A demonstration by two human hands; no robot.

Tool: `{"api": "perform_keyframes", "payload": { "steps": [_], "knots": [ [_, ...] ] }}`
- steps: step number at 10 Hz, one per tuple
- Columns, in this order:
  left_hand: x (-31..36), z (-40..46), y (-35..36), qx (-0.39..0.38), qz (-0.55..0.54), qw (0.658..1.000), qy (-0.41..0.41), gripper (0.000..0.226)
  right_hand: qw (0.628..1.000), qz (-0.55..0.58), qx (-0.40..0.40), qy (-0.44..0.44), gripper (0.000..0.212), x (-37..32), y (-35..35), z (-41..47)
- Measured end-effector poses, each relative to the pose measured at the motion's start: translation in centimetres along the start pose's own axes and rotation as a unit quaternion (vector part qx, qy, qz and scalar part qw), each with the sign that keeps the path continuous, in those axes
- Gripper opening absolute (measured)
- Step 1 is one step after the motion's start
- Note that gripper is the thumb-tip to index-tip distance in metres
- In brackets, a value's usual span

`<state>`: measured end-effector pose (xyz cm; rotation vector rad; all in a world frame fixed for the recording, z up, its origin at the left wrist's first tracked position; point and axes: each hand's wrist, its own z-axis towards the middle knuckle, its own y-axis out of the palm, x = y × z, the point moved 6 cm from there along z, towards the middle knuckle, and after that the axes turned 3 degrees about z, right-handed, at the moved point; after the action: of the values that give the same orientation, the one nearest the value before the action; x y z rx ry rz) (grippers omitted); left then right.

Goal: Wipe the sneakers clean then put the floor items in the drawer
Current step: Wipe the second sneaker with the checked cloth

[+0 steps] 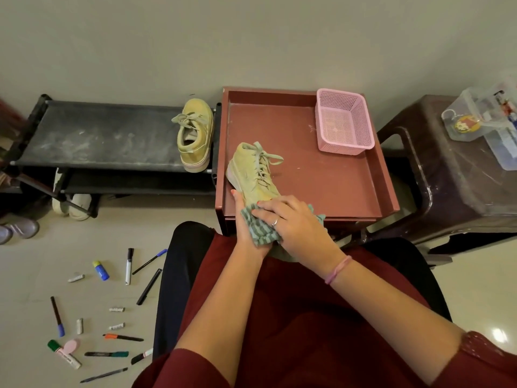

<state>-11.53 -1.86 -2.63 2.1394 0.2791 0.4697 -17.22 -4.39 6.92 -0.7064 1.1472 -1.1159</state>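
Sneaker [253, 175] lies on the red surface [330, 177] at its near-left corner, heel end toward the person. Left hand [244, 219] cups the heel from the left, fingers curled round it. Right hand [291, 222] presses a striped cloth [258, 229] onto the heel, fingers spread flat over the cloth, not clamped. Second sneaker [195, 135] sits at the right end of the black rack [98, 135], apart from both hands. Pens and markers [103, 312] lie scattered on the floor, left of the person's knees. Pink basket [342, 121] stands in the far-right corner of the surface.

Risks, judged:
- Sneaker lies close to the near edge; a hard wipe stroke toward the person could drag it off.
- Loose laces may catch in the cloth.
- Round pens underfoot could roll or be stepped on.
- No drawer front is in view.
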Motion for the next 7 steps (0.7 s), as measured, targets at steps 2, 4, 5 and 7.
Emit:
{"api": "perform_keyframes", "payload": {
  "steps": [2, 4, 5, 7],
  "knots": [
    [-0.1, 1.0, -1.6, 0.058, 0.062, 0.996, -0.011, 0.081, 0.971, 0.068, -0.053, 0.223, 0.056, 5.8, 1.2, 4.5],
    [0.6, 0.7, -1.7, 0.069, 0.074, 0.995, -0.005, 0.08, 0.979, 0.077, -0.023, 0.188, 0.058, 3.3, 0.3, 2.3],
    [1.7, 0.5, -1.6, 0.073, 0.088, 0.993, 0.007, 0.079, 0.998, 0.002, 0.003, 0.062, 0.044, 0.5, -1.2, 0.5],
    [0.2, 0.4, -4.7, 0.145, 0.089, 0.985, -0.016, 0.042, 0.974, -0.168, -0.15, -0.016, 0.033, -3.0, 3.2, 1.5]
  ]
}}
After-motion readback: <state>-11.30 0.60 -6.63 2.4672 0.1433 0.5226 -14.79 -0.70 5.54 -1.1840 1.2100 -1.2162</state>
